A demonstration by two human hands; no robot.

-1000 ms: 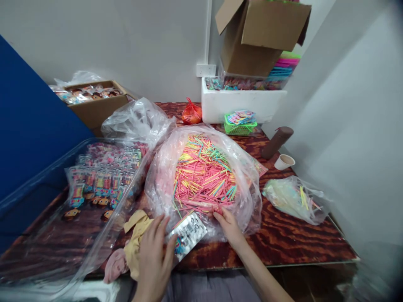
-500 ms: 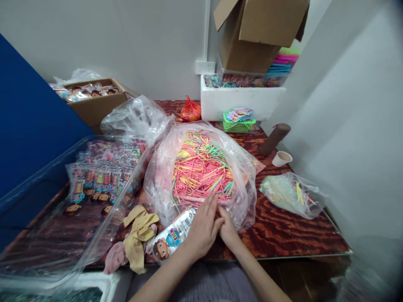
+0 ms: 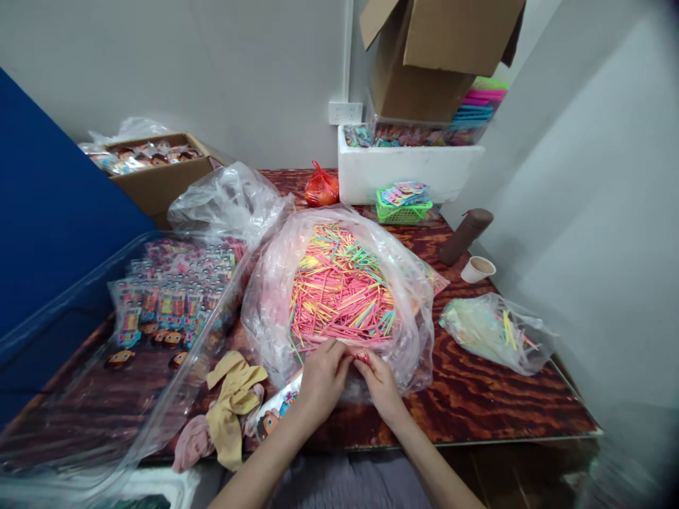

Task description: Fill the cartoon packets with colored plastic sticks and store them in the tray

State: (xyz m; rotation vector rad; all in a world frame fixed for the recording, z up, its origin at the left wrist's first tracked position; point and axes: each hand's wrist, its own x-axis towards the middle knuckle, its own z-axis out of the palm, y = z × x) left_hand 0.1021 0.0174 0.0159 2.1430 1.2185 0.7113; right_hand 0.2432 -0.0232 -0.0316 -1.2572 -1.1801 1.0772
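Observation:
My left hand (image 3: 325,371) and my right hand (image 3: 380,387) meet at the near rim of a clear plastic bag (image 3: 265,311). Between their fingertips is a small bundle of pink sticks (image 3: 361,355), with fingers of both hands closed round its ends. Heaped in the opened bag are thin loose sticks (image 3: 344,290), mostly pink, with yellow, green and blue among them. Partly under my left forearm lies a printed packet (image 3: 276,412) with a cartoon figure. My hands hide how many sticks they hold.
Filled cartoon packets (image 3: 175,300) lie at left on clear plastic sheeting. Yellow and pink cloth pieces (image 3: 233,396) are near the front edge. To the right stand a paper cup (image 3: 477,269), a brown bottle (image 3: 465,237) and a small plastic bag (image 3: 493,329). Behind are a green basket (image 3: 403,212) and a foam box (image 3: 408,170).
My hands were pressed together with the left fingers stretched out. Now they have parted slightly, the fingers have curled, and the pink bundle shows between them. My left arm covers more of the packet.

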